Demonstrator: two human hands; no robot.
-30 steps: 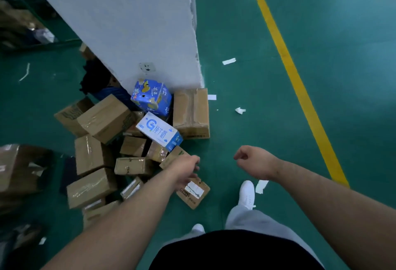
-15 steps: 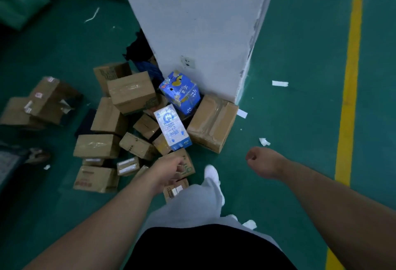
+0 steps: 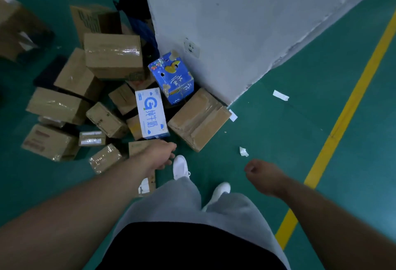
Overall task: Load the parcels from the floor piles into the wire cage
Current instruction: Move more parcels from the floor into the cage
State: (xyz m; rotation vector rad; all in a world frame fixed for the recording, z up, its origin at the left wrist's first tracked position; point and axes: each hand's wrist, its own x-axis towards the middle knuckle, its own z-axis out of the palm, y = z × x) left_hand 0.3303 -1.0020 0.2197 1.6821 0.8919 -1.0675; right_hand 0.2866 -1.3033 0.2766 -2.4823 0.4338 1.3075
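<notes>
A pile of several brown cardboard parcels (image 3: 113, 55) lies on the green floor against a grey pillar. Among them are a white and blue carton (image 3: 151, 113), a blue printed box (image 3: 171, 79) and a large taped brown box (image 3: 198, 119). My left hand (image 3: 160, 155) hangs above a small brown parcel (image 3: 139, 147) at the pile's near edge, fingers loosely curled, holding nothing. My right hand (image 3: 260, 175) hovers over bare floor to the right, fingers curled, empty. No wire cage is in view.
The grey pillar (image 3: 235, 23) rises behind the pile. A yellow floor line (image 3: 342, 115) runs along the right. Paper scraps (image 3: 243, 151) lie on the floor. My white shoes (image 3: 180, 166) stand just in front of the pile. More boxes (image 3: 15, 29) sit at far left.
I have stepped closer to the pile and the view has swung left, so the parcels look larger. My left hand stays over the near parcels; both hands remain empty.
</notes>
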